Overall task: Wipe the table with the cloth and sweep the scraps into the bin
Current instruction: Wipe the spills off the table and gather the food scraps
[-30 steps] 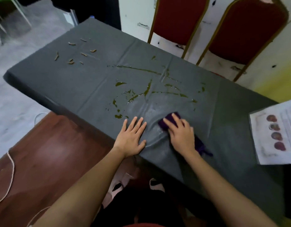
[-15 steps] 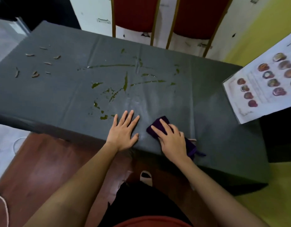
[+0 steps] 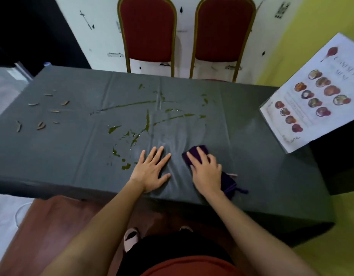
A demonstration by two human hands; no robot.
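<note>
A table with a dark grey cover (image 3: 72, 148) fills the middle of the view. My right hand (image 3: 207, 172) presses flat on a folded purple cloth (image 3: 196, 153) near the table's front edge. My left hand (image 3: 151, 171) lies flat on the cover just to the left, fingers spread, holding nothing. Green smears (image 3: 147, 121) streak the cover beyond both hands. Several small brown scraps (image 3: 40, 125) lie scattered at the far left end. No bin shows.
Two red chairs with gold frames (image 3: 149, 32) stand behind the table against a white wall. A printed menu sheet (image 3: 313, 96) lies at the right on a black surface. A brown floor mat (image 3: 52, 226) lies under the front edge.
The camera has swung right and the table now lies square in view. Both hands stay near the front edge, the right one still on the cloth.
</note>
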